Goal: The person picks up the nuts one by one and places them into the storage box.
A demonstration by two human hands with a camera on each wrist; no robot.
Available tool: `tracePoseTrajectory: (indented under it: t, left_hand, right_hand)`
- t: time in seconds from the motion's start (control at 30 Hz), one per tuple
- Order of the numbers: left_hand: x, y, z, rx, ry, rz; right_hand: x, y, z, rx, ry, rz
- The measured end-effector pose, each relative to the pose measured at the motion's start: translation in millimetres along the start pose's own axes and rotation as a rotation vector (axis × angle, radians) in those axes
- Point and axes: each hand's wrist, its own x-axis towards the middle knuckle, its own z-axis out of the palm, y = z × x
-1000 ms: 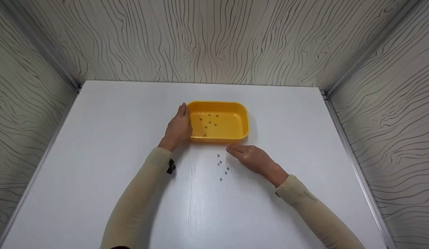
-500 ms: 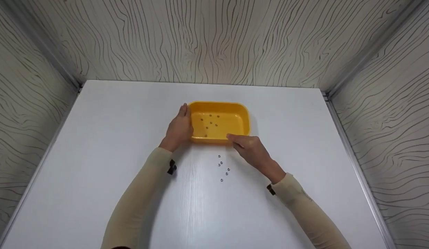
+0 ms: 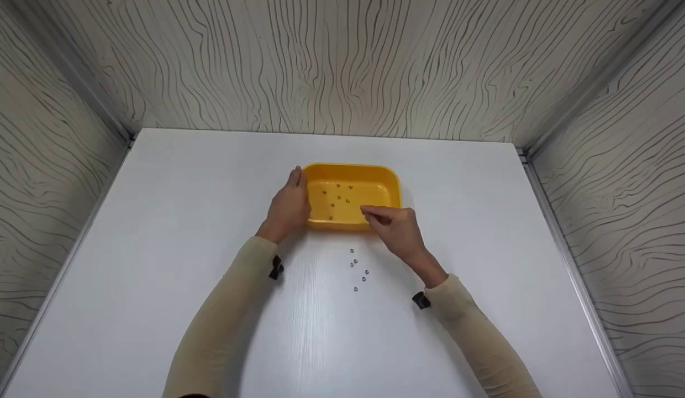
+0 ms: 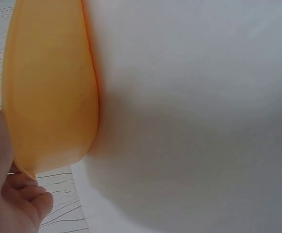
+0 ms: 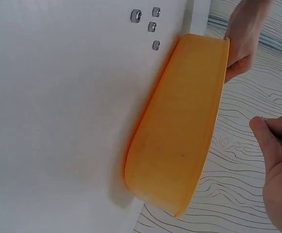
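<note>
Before you, the white tabletop bears the yellow plastic tray. Your left hand grips its left end; your right hand, above its opening, pinches a small metal piece, mostly hidden. Seven hex nuts lie inside, six loose nuts on your side.

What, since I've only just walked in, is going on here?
A person's left hand grips the left end of a yellow rectangular plastic tray. The right hand is above the tray's near right part, pinching what looks like a small silver metal nut. Seven similar loose nuts lie inside the tray, and six remaining nuts lie in front of it on the smooth white table.
</note>
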Motion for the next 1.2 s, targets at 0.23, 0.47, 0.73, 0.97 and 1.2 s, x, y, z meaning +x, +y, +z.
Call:
tracePoseTrajectory:
  t: [0.23,0.47,0.73,0.97,1.2]
  left_hand:
    - [0.4,1.5,0.3,-0.003,-0.007,-0.007]
    - [-1.2,2.3,1.5,-0.018,-0.017,-0.029]
    - [0.5,2.0,0.2,-0.021,-0.019,-0.025]
    - [0.3,-1.0,0.2,-0.011,0.018,0.014]
    - [0.4,-0.1,0.9,-0.022,0.011,0.004]
  right_hand:
    - [10.3,2,-3,0.163,0.029,0.209]
    - [19.7,9,0,0.188,0.06,0.251]
    - [31.4,16,0,0.24,0.098,0.342]
    - [44.6,18,3,0.353,0.121,0.459]
    - [55.9,19,-1,0.439,0.107,0.568]
